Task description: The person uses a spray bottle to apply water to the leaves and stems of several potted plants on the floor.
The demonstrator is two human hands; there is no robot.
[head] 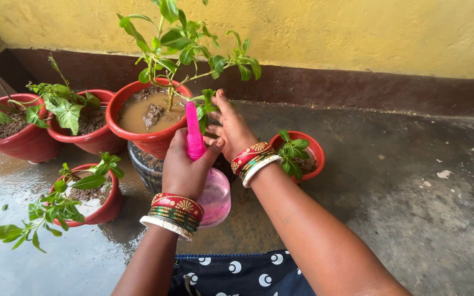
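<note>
Her left hand [185, 167] grips the pink plastic spray bottle [207, 181] while her spread right hand [231, 129] steadies leaves beside the flooded red pot [149, 134]; squeezing seems next.

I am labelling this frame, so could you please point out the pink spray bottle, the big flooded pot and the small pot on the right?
pink spray bottle [195, 131], head view, on its neck.
big flooded pot [117, 127], head view, on its red rim.
small pot [318, 155], head view, on its right rim.
</note>
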